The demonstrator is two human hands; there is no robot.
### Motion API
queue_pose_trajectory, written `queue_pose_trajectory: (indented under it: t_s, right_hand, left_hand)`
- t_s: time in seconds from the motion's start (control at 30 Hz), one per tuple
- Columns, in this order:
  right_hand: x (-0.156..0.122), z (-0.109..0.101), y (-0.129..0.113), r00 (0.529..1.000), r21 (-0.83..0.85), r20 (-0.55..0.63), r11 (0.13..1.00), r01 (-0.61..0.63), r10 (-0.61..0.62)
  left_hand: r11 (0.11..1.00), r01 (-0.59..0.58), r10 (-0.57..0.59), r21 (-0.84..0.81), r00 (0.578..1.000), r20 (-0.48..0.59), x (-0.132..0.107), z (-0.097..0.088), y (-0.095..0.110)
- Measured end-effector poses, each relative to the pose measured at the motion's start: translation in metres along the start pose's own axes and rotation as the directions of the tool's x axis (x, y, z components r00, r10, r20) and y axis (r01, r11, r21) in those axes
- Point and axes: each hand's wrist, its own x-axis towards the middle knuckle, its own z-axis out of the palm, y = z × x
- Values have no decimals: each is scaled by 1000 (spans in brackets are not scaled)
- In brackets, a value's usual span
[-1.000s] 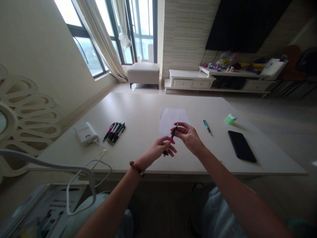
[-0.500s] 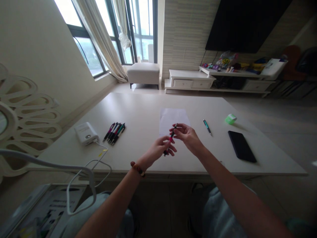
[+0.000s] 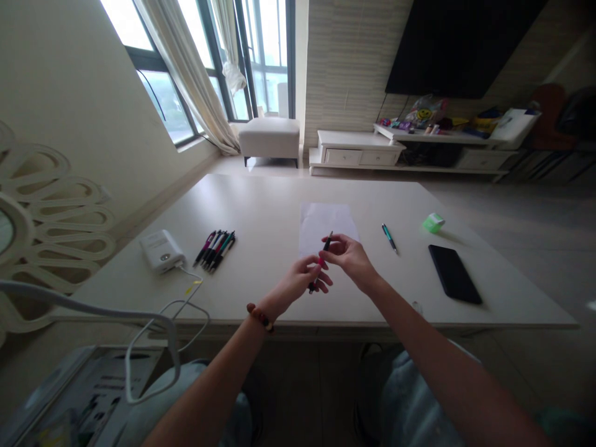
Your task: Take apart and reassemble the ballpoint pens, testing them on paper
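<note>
Head view: a pink-and-black pen (image 3: pixel 329 240) is held in the air by both hands, above the near half of a white bench (image 3: pixel 261 208). It is tilted, its metal tip pointed up and away and its other end directed down toward the near edge. Near its pink band, the pen is pinched between thumb and fingers of the left hand (image 3: pixel 302 278), whose remaining fingers are loosely spread below it. By the right hand (image 3: pixel 351 259) it is gripped higher up, thumb and fingertips closed around the part by the pink band; the exact contact is partly hidden. A beaded bracelet (image 3: pixel 259 316) is worn on the left wrist.

Just beyond the hands, and partly covered by them from this angle, a sheet of paper (image 3: pixel 326 220) is laid flat. To the left, a row of pens (image 3: pixel 215 250) is placed side by side, near a white device (image 3: pixel 162 251) into which a pale cable (image 3: pixel 189 292) is plugged. To the right, a teal-and-black pen (image 3: pixel 390 238) is set down alone, with a small green container (image 3: pixel 434 224) and a dark phone (image 3: pixel 455 274) placed farther right.
</note>
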Motion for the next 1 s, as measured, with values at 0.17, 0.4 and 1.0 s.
queue_pose_trajectory:
  t_s: [0.17, 0.4, 1.0]
  right_hand:
    - [0, -2, 2, 998, 114, 48, 993, -33, 28]
    - [0, 1, -1, 1000, -17, 12, 1000, -6, 6]
    - [-1, -2, -7, 993, 89, 120, 996, -27, 16]
  left_hand:
    - [1000, -6, 6, -31, 1000, -8, -1, 3, 0]
    - [999, -4, 4, -32, 1000, -14, -3, 5, 2]
    - [998, 29, -29, -59, 1000, 9, -3, 5, -2]
